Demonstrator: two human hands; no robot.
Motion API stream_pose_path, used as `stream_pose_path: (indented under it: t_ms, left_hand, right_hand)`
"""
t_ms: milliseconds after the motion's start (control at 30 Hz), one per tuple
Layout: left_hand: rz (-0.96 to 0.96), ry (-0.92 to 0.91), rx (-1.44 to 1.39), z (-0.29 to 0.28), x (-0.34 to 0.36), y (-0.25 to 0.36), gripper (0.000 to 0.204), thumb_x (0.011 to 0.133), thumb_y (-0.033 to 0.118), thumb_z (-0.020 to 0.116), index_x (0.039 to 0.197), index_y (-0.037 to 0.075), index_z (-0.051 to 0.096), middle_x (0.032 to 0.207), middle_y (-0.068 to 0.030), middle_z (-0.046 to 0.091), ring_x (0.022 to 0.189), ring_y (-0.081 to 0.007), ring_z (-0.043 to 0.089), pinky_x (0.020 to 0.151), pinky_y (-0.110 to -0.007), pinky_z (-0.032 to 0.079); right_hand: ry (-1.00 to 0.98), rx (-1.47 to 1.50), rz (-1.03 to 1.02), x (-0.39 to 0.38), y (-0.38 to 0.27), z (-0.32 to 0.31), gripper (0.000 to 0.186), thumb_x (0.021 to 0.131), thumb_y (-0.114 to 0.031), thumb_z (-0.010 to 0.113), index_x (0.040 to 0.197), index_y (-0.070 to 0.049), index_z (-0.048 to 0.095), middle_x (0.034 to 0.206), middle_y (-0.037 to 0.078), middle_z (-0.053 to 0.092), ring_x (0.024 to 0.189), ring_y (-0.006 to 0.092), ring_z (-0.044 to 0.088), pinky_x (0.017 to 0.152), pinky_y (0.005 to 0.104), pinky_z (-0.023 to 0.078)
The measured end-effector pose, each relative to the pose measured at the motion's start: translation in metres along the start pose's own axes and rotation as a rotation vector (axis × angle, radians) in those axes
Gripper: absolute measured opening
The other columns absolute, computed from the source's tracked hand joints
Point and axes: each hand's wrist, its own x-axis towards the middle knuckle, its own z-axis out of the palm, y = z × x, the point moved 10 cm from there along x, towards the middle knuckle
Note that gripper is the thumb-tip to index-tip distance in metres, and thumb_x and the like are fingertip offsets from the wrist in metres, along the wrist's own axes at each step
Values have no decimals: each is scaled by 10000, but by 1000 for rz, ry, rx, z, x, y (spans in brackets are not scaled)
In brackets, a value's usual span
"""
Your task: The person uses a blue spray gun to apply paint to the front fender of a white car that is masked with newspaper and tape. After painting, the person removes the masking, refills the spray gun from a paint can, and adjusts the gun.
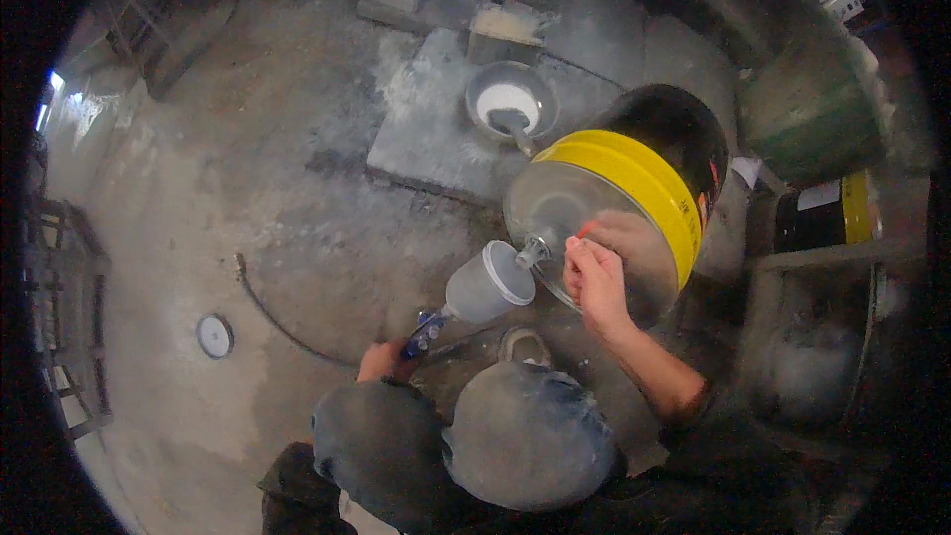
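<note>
A black drum (684, 124) with a yellow band (634, 163) lies on its side, its bare metal end facing me. From that end sticks a metal tap (536, 251) with a small red handle (586, 229). My right hand (597, 282) is closed in a pinch on the red handle. My left hand (386, 362), low beside my knee, grips a blue spray gun (423, 335); my knee partly hides the fingers. The gun's translucent white cup (485, 287) tilts with its open mouth at the tap's outlet. Whether liquid flows cannot be made out.
A metal bowl (479, 87) of white powder with a scoop sits on a stone slab (416, 144) ahead. On the floor at left are a round white lid (214, 336) and a dark hose (277, 325). Another black and yellow drum (817, 216) stands at right.
</note>
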Motion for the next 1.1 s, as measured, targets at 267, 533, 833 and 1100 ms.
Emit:
stream_pose_path:
  t_ms: [267, 533, 833, 1100]
  left_hand:
    - [-88, -6, -108, 4, 11, -2, 371, 788, 432, 715, 946, 97, 701, 856, -200, 692, 852, -414, 662, 771, -511, 523]
    - [-89, 18, -77, 7, 16, 3, 397, 791, 466, 702, 925, 93, 708, 863, -193, 697, 849, -410, 667, 756, -504, 530]
    - [-141, 2, -82, 2, 13, 8, 395, 778, 503, 698, 937, 143, 720, 863, -177, 703, 843, -402, 670, 751, -502, 533]
    - [-140, 17, -84, 6, 17, 5, 392, 775, 506, 701, 948, 155, 727, 862, -161, 707, 849, -396, 673, 766, -502, 532]
  right_hand:
    - [-16, -3, -35, 26, 29, 9, 345, 1010, -266, 523, 705, -108, 501, 622, -80, 406, 554, 26, 346, 492, 217, 261]
    - [-1, -72, -92, 29, 36, 5, 334, 1015, -256, 511, 724, -92, 505, 644, -76, 407, 584, 28, 357, 514, 224, 276]
    - [-13, -35, -125, 31, 41, 4, 314, 1014, -260, 514, 739, -109, 510, 647, -70, 422, 568, 29, 365, 500, 214, 283]
    - [1, -40, -91, 30, 38, 2, 327, 1015, -255, 508, 732, -91, 505, 647, -71, 417, 588, 32, 368, 512, 227, 281]
